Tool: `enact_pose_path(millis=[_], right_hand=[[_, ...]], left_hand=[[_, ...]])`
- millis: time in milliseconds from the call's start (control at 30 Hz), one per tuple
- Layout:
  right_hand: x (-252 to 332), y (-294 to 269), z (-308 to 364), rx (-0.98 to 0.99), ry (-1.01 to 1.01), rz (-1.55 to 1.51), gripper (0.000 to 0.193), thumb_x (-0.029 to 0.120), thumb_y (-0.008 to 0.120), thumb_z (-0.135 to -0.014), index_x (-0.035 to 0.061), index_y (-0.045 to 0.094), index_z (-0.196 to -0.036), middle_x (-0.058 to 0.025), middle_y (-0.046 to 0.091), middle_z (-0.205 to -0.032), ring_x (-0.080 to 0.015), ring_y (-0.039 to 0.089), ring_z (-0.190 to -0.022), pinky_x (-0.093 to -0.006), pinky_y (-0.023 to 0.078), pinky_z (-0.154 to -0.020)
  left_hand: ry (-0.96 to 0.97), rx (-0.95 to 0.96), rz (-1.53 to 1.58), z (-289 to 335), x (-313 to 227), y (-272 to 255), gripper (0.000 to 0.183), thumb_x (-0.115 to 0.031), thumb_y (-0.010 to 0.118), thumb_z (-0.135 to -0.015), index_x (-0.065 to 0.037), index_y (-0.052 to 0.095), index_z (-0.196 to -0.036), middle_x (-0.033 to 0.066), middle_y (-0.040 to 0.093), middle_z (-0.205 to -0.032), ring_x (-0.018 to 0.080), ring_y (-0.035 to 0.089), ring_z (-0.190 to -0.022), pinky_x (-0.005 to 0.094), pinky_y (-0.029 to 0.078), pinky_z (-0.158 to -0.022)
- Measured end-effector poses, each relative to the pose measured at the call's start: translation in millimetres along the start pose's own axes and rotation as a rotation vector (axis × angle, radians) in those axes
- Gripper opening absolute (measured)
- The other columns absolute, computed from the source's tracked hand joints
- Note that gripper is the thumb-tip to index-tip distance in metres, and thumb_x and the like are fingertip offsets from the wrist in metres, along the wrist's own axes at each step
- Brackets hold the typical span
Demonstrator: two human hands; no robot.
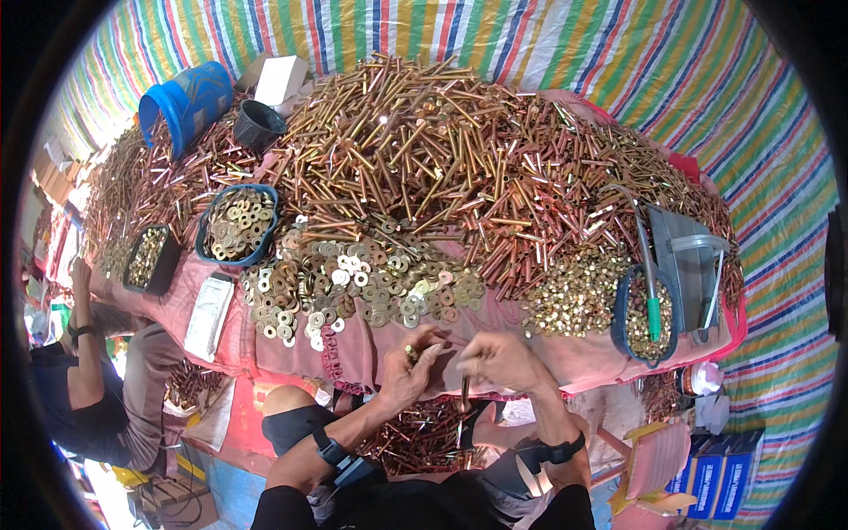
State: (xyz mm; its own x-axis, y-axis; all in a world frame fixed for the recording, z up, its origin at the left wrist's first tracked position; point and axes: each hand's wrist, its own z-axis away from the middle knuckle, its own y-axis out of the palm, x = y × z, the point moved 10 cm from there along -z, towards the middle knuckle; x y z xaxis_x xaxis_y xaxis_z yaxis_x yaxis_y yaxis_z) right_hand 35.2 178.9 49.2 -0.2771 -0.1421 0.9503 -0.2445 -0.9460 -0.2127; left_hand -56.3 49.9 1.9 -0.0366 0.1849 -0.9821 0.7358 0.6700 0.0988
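My left hand (408, 369) is over the near edge of the pink cloth, its fingers closed around a small gold-coloured metal piece (412, 354), perhaps the end of a bolt. My right hand (505, 362) is close beside it, its fingers smeared by motion. Just below those fingers a gold-coloured bolt (465, 394) stands upright in view; whether they grip it I cannot tell. Loose flat washers (380, 287) lie in front of my hands. Beyond them rises a big heap of long bolts (397, 159). Beneath my hands, between my legs, are more bolts (411, 439).
Loose nuts (574, 296) lie at right by a blue basket (649, 353) and a grey dustpan (685, 265). Left are a blue tub of washers (205, 252), a black tray (166, 281) and a tipped blue bucket (187, 102). Another person (97, 389) sits far left.
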Motion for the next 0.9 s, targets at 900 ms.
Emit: enact_pose_path(millis=[900], right_hand=[[-22.1, -51.9, 10.0, -0.359, 0.022, -0.122, 0.017, 0.012, 0.072, -0.101, -0.0005, 0.074, -0.112, -0.0108, 0.076, -0.086, -0.0145, 0.072, -0.073, -0.0256, 0.056, -0.062]], left_hand=[[0.162, 0.048, 0.077, -5.6, -20.5, 9.2, 0.015, -0.002, 0.056, -0.108, 0.001, 0.058, -0.123, 0.0125, 0.071, -0.104, 0.0161, 0.069, -0.091, 0.0318, 0.06, -0.084]])
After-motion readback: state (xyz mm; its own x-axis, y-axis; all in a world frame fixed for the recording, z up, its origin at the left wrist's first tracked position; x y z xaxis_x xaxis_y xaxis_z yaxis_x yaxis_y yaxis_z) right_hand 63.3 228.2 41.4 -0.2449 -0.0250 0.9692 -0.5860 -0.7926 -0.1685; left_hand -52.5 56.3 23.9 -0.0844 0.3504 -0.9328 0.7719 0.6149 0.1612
